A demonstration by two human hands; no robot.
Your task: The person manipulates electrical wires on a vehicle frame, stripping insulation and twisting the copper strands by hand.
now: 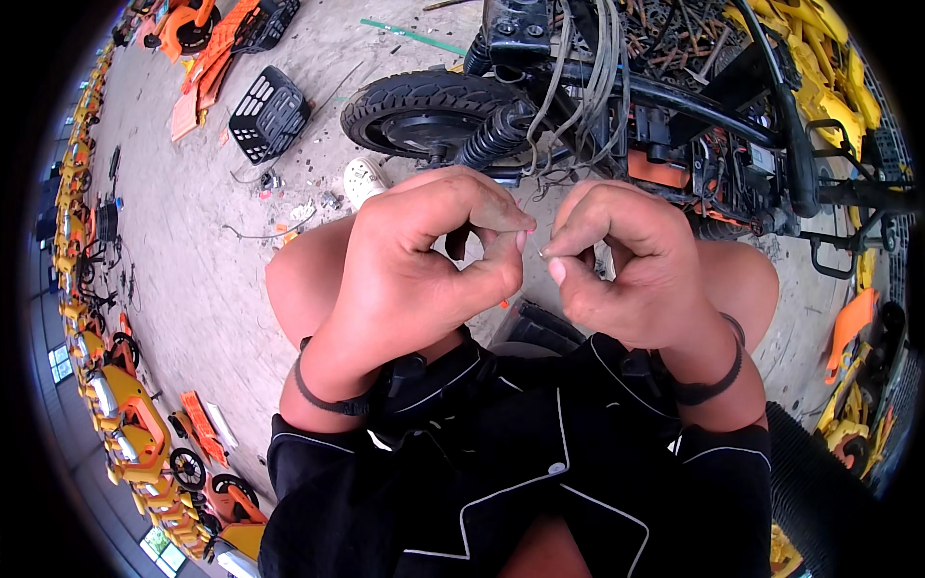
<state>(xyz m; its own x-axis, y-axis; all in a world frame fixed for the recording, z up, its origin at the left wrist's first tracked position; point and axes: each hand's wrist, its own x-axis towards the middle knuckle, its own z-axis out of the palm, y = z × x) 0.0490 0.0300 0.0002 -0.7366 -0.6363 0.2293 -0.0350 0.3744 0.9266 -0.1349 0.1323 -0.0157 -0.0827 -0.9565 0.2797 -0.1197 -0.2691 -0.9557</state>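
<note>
My left hand (424,255) is raised over my lap, thumb and forefinger pinched together. A speck of pink or red shows at those fingertips, too small to name. Facing it, a short gap away, my right hand (631,265) makes a like pinch. Something tiny and pale shows at its tips, and I cannot tell what it is. Just beyond both hands lies a stripped black vehicle frame (694,111) with a black-tyred wheel (424,111) and a coil spring shock absorber (496,135). Grey cables (602,77) hang in loops over the frame.
A black plastic basket (270,114) lies on the concrete floor, left of the wheel. Small debris (303,210) is scattered nearby. Loose metal parts (674,39) are heaped behind the frame. Yellow panels (819,77) pile up at right. Orange and yellow vehicles (135,424) line the left side.
</note>
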